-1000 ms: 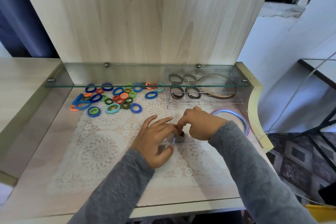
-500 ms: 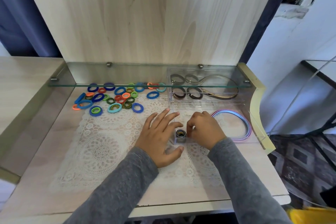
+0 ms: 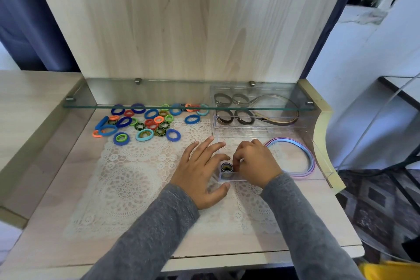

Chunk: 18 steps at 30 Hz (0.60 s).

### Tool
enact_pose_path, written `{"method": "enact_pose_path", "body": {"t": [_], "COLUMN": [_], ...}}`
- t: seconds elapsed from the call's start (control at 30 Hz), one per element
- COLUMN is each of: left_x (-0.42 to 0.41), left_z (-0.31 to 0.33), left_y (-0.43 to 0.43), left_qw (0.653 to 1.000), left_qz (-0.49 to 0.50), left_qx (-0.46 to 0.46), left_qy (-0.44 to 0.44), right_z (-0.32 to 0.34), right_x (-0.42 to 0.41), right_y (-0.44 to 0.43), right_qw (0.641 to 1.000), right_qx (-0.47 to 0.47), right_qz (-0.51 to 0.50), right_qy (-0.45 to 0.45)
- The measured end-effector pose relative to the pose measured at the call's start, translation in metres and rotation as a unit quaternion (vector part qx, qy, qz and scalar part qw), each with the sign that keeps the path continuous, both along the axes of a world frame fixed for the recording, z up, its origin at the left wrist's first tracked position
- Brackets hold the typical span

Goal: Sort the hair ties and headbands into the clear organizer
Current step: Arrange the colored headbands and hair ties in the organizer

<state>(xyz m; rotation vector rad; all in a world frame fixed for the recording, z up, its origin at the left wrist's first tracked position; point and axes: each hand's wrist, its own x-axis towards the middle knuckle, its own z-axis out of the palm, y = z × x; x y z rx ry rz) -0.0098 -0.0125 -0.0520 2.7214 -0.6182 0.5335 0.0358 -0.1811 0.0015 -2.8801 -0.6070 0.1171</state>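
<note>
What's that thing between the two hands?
A bundle of dark striped hair ties, standing in the front corner of the clear organizer. The head view shows them.

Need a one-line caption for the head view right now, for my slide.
Right hand holds stacked striped hair ties in the clear organizer, left hand resting open alongside.

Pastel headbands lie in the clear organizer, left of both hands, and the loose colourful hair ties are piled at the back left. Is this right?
Not the side. The head view shows the pastel headbands in the clear organizer right of both the left hand and the right hand, which grips striped hair ties. The loose colourful hair ties are piled at the back left.
</note>
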Motion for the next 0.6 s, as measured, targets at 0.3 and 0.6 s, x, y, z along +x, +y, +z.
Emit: {"method": "enact_pose_path", "body": {"t": [0.3, 0.6], "left_x": [-0.008, -0.006], "left_z": [0.011, 0.005], "left_y": [0.016, 0.088], "left_qw": [0.966, 0.92], "left_qz": [0.164, 0.345], "left_qx": [-0.155, -0.088], "left_qy": [-0.125, -0.163], "right_z": [-0.001, -0.016], "right_x": [-0.006, -0.022], "right_y": [0.019, 0.098], "right_qw": [0.975, 0.94], "right_qx": [0.142, 0.292], "right_qz": [-0.087, 0.019], "right_qy": [-0.144, -0.178]}}
